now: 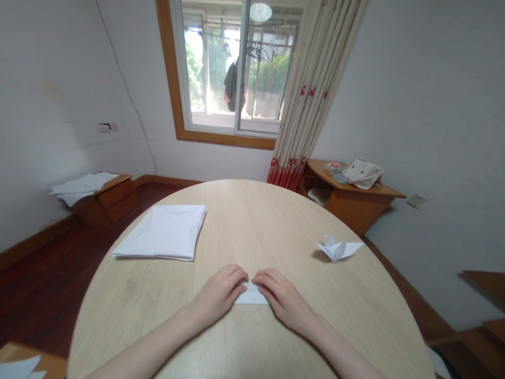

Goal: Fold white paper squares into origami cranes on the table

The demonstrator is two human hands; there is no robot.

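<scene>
A small piece of folded white paper [251,298] lies on the round wooden table [252,221] close in front of me. My left hand [225,289] grips its left side, thumb low and fingers curled over the upper edge. On the opposite side my right hand [279,295] holds the paper the same way, with the fingertips of both hands nearly meeting at the top. The fingers cover both ends of the paper, so its full shape is hidden. Off to the right sits a folded white paper bird [335,249], apart from my hands.
A stack of white paper sheets [162,231] rests at the table's left. Behind on the left, a low cabinet [116,199] carries loose papers. A corner cabinet [347,202] with a bag on it stands at the right, beside a curtain [311,95].
</scene>
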